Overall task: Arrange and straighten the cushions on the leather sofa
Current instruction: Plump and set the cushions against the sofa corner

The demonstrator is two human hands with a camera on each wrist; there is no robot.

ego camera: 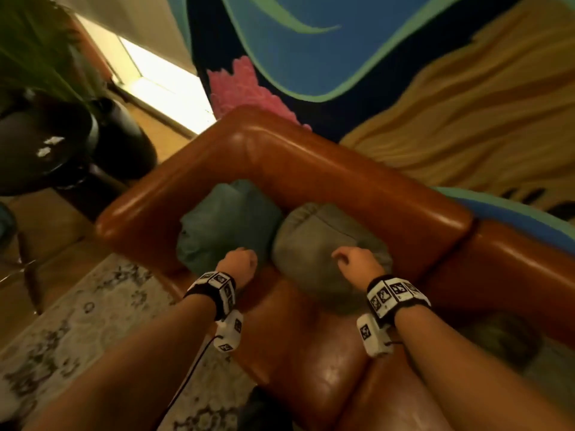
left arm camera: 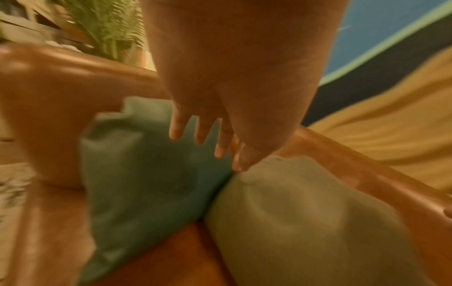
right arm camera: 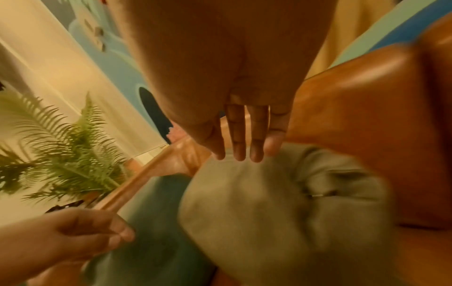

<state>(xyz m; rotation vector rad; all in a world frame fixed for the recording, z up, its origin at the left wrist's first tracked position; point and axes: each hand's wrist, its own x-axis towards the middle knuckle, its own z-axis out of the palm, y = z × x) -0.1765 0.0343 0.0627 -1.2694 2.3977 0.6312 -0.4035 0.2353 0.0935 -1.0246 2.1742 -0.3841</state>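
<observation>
A teal cushion (ego camera: 227,225) and an olive-grey cushion (ego camera: 323,253) lean side by side in the corner of the brown leather sofa (ego camera: 311,157). My left hand (ego camera: 244,259) hovers at the teal cushion's (left arm camera: 146,174) near right edge; in the left wrist view its fingers (left arm camera: 176,129) are relaxed and hold nothing. My right hand (ego camera: 351,259) is over the olive cushion (right arm camera: 281,203). Its straight fingers (right arm camera: 238,147) reach just past the cushion's top edge, and whether they touch it is unclear. The frames are blurred by motion.
A blurry grey cushion (ego camera: 497,340) lies on the seat at the right. Left of the sofa arm stand a black round table (ego camera: 46,150), a dark pot (ego camera: 124,141) and a fern (ego camera: 37,51). A patterned rug (ego camera: 77,321) covers the floor. A painted wall (ego camera: 342,57) is behind.
</observation>
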